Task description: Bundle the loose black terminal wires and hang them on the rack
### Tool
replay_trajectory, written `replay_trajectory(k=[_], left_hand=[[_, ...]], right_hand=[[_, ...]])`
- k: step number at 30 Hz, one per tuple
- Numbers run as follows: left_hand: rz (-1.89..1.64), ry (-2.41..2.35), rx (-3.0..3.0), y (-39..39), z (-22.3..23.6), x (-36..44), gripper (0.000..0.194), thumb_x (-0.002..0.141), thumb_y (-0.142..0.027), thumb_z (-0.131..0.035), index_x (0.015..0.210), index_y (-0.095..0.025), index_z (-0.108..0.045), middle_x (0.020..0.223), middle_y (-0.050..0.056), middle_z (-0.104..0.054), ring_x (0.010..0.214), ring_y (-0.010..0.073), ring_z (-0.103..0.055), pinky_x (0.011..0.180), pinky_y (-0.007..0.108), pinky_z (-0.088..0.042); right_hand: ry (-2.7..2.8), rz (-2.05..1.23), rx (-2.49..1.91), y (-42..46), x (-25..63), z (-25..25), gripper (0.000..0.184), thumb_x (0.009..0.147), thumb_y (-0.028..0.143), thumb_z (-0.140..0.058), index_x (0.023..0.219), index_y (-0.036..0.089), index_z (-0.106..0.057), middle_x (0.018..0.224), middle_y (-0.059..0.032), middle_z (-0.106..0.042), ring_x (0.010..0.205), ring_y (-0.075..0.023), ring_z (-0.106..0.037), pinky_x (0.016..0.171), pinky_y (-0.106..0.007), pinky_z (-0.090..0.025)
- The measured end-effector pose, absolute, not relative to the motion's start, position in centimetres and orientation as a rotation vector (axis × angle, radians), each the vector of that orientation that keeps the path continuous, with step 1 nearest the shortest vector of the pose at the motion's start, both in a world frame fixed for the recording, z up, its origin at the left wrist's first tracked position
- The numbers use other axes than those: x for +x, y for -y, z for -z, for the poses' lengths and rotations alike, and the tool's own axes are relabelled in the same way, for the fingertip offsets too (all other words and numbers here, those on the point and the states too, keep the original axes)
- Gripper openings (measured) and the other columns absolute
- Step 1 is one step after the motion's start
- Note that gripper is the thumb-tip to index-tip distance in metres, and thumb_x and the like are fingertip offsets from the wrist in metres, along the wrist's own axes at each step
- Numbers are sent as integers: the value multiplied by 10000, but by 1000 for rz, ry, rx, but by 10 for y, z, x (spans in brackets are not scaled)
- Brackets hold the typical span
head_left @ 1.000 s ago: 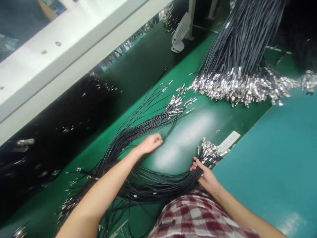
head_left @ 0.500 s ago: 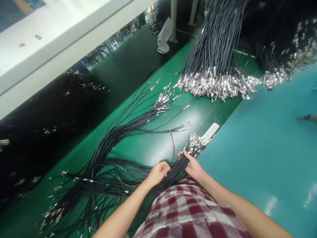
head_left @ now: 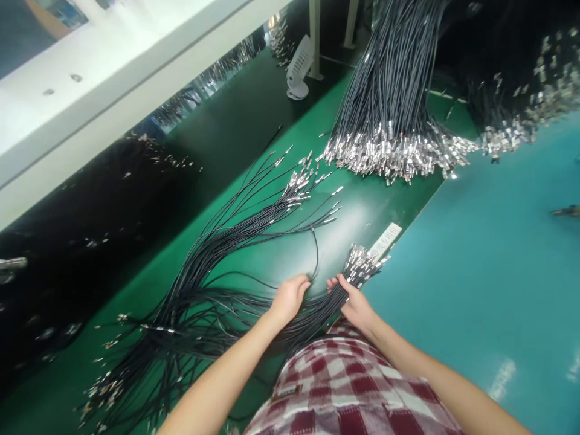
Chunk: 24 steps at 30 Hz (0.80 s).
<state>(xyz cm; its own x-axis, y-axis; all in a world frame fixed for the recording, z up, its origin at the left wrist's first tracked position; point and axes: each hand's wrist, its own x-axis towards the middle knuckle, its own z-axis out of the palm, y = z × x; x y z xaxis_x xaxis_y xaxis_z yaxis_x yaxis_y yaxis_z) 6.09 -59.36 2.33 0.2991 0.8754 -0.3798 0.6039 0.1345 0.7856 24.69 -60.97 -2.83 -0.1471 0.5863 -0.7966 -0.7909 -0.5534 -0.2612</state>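
Well, right hand [head_left: 356, 302] holds cables [head_left: 336, 297] by label [head_left: 385, 239], perhaps “专用”.

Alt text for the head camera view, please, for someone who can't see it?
A bare right hand grips a bundle of thin black cables with silvery metal tips over a green work surface, while the left hand pinches a single black cable.

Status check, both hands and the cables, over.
Left hand: pinching single black cable. Right hand: gripping cable bundle near its metal terminals. Possible snag: tangled cables by left forearm.
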Motion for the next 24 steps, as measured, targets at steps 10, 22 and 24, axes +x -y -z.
replay_trajectory(k=[10,22,24], left_hand=[[184,-1049,2434,642,-43,54,187,984,-251,-427,983,-202,-608,1077,69,-607,949,198,-556,833,326,-422],[95,-1325,2266,561,-46,30,212,961,-324,-470,1021,-192,-626,1056,93,-639,967,238,-572,831,339,-436],[49,-1463,2386,525,-30,27,259,939,-240,-496,1181,-165,-549,1235,128,-571,1129,278,-501,934,387,-402]], right_hand=[[-119,-2012,-1115,604,245,26,251,871,333,-656,1006,129,-712,1162,-117,-689,1139,-201,-618,940,-273,-527],[-207,-1940,-1038,606,243,23,317,668,283,-853,912,178,-679,574,70,-497,538,-86,-492,605,-210,-511],[-234,-1947,-1047,606,244,26,301,653,294,-863,846,169,-668,568,66,-493,540,-86,-491,605,-210,-508]])
